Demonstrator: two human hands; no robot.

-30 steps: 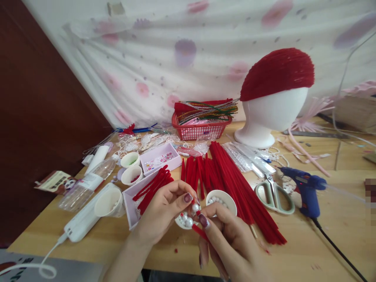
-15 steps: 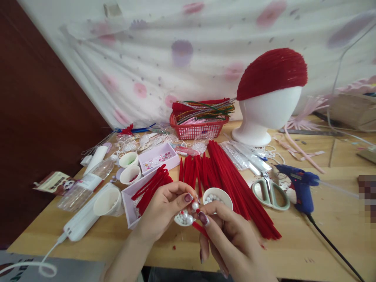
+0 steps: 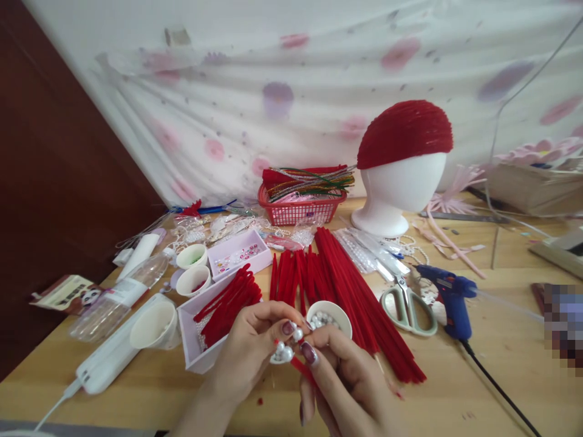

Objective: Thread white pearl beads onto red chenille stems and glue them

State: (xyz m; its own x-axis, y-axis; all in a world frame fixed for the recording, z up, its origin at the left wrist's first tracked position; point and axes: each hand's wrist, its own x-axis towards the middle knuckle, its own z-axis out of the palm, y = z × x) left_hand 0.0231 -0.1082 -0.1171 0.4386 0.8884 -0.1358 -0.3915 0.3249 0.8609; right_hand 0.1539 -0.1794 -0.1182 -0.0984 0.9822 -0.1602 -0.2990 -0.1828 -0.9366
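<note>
My left hand (image 3: 255,349) pinches a white pearl bead (image 3: 297,334) between thumb and forefinger. My right hand (image 3: 339,379) meets it, holding a short red pipe cleaner piece (image 3: 300,368) whose tip is at the bead. Just under the fingers sits a small white cup of pearls (image 3: 280,354), partly hidden. A second white cup with pearls (image 3: 329,317) stands right behind my right hand. Long red pipe cleaners (image 3: 355,297) lie in a pile beyond.
A pink tray (image 3: 194,340) of red pieces sits to the left, with white cups (image 3: 157,325) and a power strip (image 3: 107,355). Scissors (image 3: 407,303) and a blue glue gun (image 3: 449,294) lie right. A red basket (image 3: 298,209) and a foam head (image 3: 401,182) with a red cap stand behind.
The view has shifted, so everything sits lower and further left. My hands stay together at the bead and the red piece, a little lower in view.
</note>
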